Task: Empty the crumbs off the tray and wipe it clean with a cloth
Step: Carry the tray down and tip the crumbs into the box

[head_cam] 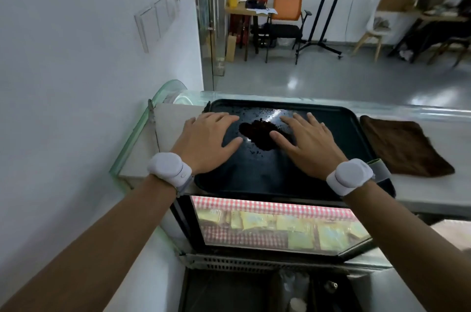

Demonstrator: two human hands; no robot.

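Black tray (267, 176) sat on top of the glass display case (280, 230), pushed toward the wall (76, 82) on your left. Shallow raised rim, glossy surface.

Crumbs (260, 132): one dark heap on the far half of the tray, between your two hands. Loose specks were scattered around it, more of them toward the far edge.

Your left hand (206, 143) lay palm down across the tray's left rim, with the fingers straight and spread, grasping nothing. The fingertips pointed at the heap and the thumb reached in below it.

Your right hand (308, 144) was palm down on the tray, right of the heap, with the fingers straight and fanned, also released. The thumb tip was at the heap's near-right edge.

White band (169, 167) on your left wrist, and another (350, 177) on your right.

Brown cloth (402, 148) lay flat on the white counter top (433, 191), just beside the tray's right rim and untouched by either hand.

Under the tray, the case held yellow packets (293, 227) on a red-and-white checked lining (254, 206).
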